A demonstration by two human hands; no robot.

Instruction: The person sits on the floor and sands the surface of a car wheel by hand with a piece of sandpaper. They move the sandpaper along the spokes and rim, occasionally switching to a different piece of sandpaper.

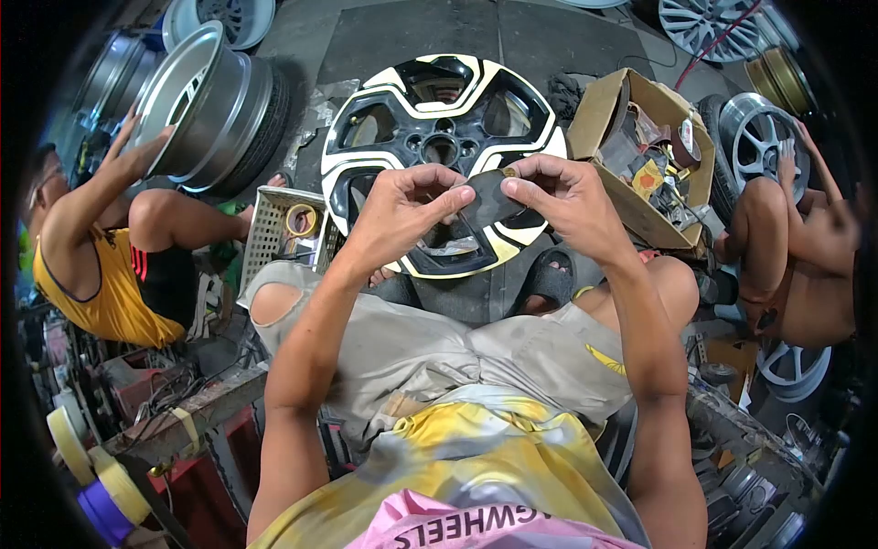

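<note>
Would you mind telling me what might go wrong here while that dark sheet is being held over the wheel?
1. The dark sheet is pinched only by fingertips of the left hand and right hand; it may slip or crease.
2. The black-and-cream wheel seems to lean against the legs, so it might roll or tip.
3. The open cardboard box of clutter and a person's wheel sit close by, so an elbow could knock them.

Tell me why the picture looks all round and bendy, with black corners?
In the head view, a very wide lens curves everything toward the edges and leaves dark corners; the left hand, right hand and black sheet at the middle look sharp, and the alloy wheel shows soft glare.
</note>
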